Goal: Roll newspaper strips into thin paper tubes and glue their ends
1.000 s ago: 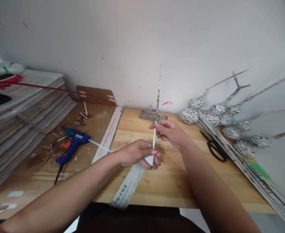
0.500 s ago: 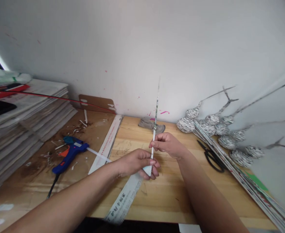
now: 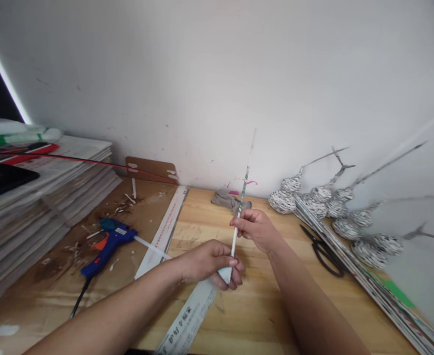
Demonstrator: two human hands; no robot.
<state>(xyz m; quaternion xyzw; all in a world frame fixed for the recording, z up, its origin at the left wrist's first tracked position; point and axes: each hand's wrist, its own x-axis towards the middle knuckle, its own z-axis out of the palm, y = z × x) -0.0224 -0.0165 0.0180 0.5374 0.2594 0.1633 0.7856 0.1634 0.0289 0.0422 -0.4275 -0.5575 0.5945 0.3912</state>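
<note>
A thin rolled newspaper tube (image 3: 245,183) rises between my hands, leaning slightly right at its top. My left hand (image 3: 217,264) is closed on its lower end, where a strip of printed newspaper (image 3: 187,315) is still flat and trails down toward the front edge of the table. Higher up, my right hand (image 3: 253,229) pinches the tube between thumb and fingers. A grey cloth (image 3: 224,199) lies on the wood just behind the tube.
At left sit a blue glue gun (image 3: 109,244) on stained cardboard and a tall newspaper stack (image 3: 54,212). To the right are black scissors (image 3: 324,254), a bundle of long paper tubes (image 3: 372,291) and several woven paper gourds (image 3: 283,201). A wall (image 3: 202,88) stands behind.
The view has tilted, so everything sits lower in the picture. The tube leans further right, while both hands keep their hold on it.
</note>
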